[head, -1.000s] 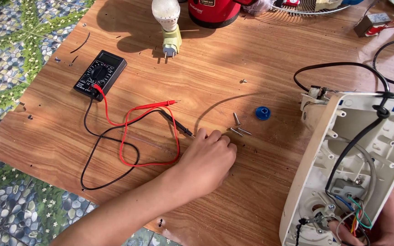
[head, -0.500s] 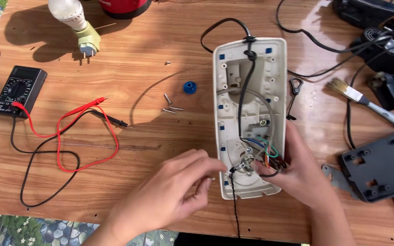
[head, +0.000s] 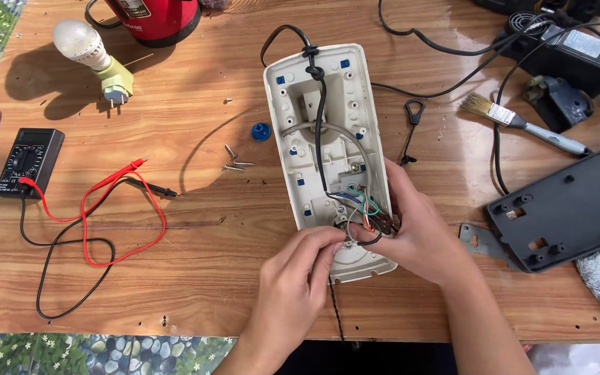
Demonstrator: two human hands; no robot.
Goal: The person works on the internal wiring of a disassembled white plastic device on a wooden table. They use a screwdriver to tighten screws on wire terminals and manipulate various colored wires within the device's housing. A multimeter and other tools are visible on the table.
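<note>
Both hands work at the near end of an open cream plastic housing (head: 328, 149) lying lengthwise on the wooden desk (head: 203, 243), inside facing up. Left hand (head: 298, 288) has its grip pinched, thumb & fingertips closed at the round base of the housing; exactly what it pinches is hidden, seems to be a small part or wire end. Right hand (head: 418, 232) cups the housing's right edge, its grip closed on a bundle of coloured wires (head: 362, 208) (blue, green, orange, black) near the lower middle. A black cord (head: 317, 104) runs down the inside from a knot at the top end.

Left of the housing, close by: 3 loose screws (head: 234, 161) & a small blue cap (head: 261, 131). Further left, well apart: a black multimeter (head: 28, 162) w/ red & black probe leads (head: 116, 208) looping across the desk. Top left: a white bulb on a pale green plug adapter (head: 95, 59), lying on its side. Top centre: a red appliance (head: 154, 19), partly cut off. Right of the housing: a small paintbrush (head: 519, 123), a black power adapter (head: 578, 55) w/ cables, & a dark grey plastic cover plate (head: 571, 212) at the right edge.
</note>
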